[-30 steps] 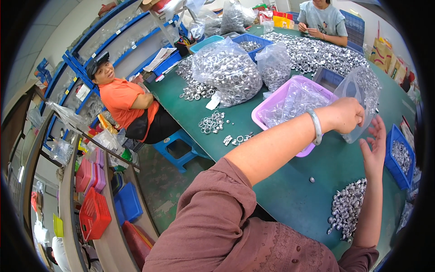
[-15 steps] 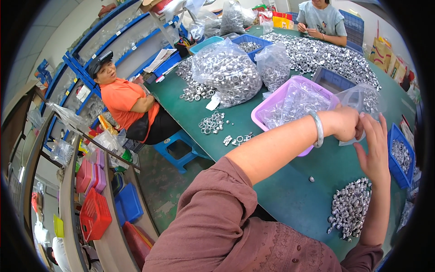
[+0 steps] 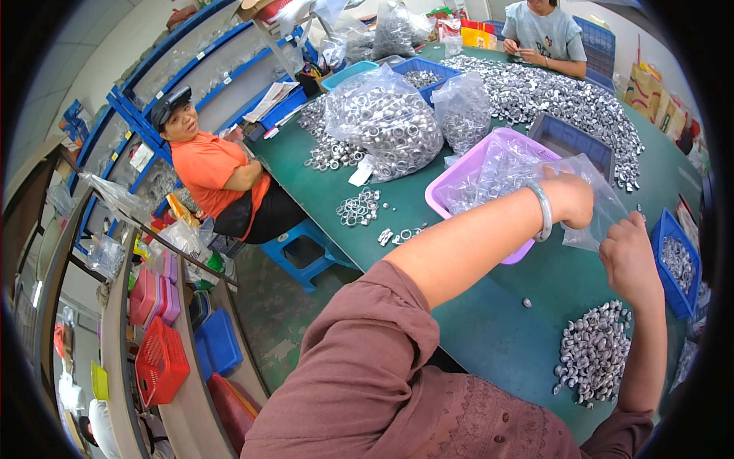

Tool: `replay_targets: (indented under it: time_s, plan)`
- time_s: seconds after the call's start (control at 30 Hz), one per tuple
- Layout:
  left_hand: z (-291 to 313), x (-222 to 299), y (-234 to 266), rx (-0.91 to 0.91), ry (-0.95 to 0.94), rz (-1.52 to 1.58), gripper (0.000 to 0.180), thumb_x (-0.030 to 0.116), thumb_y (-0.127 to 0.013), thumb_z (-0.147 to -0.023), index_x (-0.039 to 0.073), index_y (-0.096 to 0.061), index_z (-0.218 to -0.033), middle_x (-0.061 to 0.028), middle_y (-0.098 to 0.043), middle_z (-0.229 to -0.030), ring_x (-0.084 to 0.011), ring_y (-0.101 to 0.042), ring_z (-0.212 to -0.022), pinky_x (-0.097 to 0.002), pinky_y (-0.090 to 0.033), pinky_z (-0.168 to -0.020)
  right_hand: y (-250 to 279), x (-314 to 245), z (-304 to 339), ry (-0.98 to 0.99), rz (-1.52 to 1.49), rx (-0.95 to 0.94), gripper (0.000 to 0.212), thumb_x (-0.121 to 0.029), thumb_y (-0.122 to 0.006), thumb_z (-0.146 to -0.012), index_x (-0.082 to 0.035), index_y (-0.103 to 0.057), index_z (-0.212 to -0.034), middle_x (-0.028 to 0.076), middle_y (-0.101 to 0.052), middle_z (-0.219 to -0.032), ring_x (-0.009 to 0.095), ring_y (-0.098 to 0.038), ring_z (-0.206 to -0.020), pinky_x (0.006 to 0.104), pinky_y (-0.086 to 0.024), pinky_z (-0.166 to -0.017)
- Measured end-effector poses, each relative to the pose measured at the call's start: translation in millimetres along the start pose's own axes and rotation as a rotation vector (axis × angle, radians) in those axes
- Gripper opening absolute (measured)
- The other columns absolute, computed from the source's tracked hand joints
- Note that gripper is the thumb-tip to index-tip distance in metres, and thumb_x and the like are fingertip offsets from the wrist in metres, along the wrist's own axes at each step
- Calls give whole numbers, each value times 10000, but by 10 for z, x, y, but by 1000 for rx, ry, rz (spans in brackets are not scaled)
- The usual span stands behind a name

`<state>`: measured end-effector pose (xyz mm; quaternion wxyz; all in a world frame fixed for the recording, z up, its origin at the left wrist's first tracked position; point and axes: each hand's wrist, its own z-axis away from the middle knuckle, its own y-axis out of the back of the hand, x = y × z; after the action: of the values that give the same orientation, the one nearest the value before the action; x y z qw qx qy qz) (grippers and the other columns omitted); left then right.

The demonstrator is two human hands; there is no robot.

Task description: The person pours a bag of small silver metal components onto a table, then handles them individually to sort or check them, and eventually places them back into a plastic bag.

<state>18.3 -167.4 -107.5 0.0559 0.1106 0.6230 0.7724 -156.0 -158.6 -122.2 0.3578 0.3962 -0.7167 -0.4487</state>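
A clear plastic bag is stretched between my two hands above the green table. My left hand, with a pale bangle on its wrist, is closed on one side of it. On the bag's lower right edge, my right hand is closed in a pinch. Beneath my left forearm sits a pink-purple basin, partly covered by the arm. Inside the basin lie clear bags of small silvery parts. A heap of small rounded metal pieces lies on the table beside my right forearm.
A large bag of metal rings and a smaller filled bag stand beyond the basin. A grey tray and a blue basket are near my hands. One person in orange sits left; another works at the far side.
My right fingers, spread before, have closed on the bag's edge, and that hand has moved slightly lower. The bag is now spread out between my hands.
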Motion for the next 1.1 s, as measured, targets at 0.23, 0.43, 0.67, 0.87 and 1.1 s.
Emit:
replay_targets:
  time_s: [0.23, 0.43, 0.67, 0.87, 1.1]
  plan:
    - [27, -4, -30, 65, 36, 75, 487, 171, -446, -776, 188, -422, -1263, -137, -439, -1266, -348, -380, -1185, -581, -162, -982, 130, -120, -33, 119, -135, 69, 67, 36, -516, -504, -3, -503, -557, 113, -545, -706, 272, -522, -782, 472, -330, -881]
    - [58, 20, -24, 135, 12, 155, 618, 231, -477, -786, 181, -244, -1356, -174, -474, -1217, -358, -390, -1174, -582, -110, -992, 170, -130, 10, 80, -127, 102, 96, 44, -493, -492, -2, -473, -574, 120, -545, -693, 296, -545, -798, 537, -252, -981]
    - [102, 59, 35, 201, 11, 116, 697, 293, -476, -803, 80, -136, -1373, -188, -497, -1189, -335, -421, -1159, -556, -60, -1009, 239, -127, 59, 22, -97, 75, 105, 47, -485, -517, -24, -418, -554, 123, -460, -589, 298, -511, -673, 535, -246, -987]
    - [84, 60, 26, 251, -15, 62, 715, 293, -477, -799, 39, -125, -1368, -189, -504, -1183, -321, -428, -1160, -555, -47, -1010, 198, -109, 98, -29, -77, 116, 104, 44, -492, -548, -28, -423, -576, 115, -434, -566, 295, -489, -622, 510, -273, -969]
    - [60, 61, 4, 299, -37, 58, 707, 295, -470, -811, 30, -119, -1365, -203, -518, -1153, -332, -440, -1142, -532, -44, -1022, 256, -104, 94, -106, -53, 115, 235, -77, -657, -604, -29, -484, -755, 111, -480, -603, 288, -506, -649, 480, -314, -899]
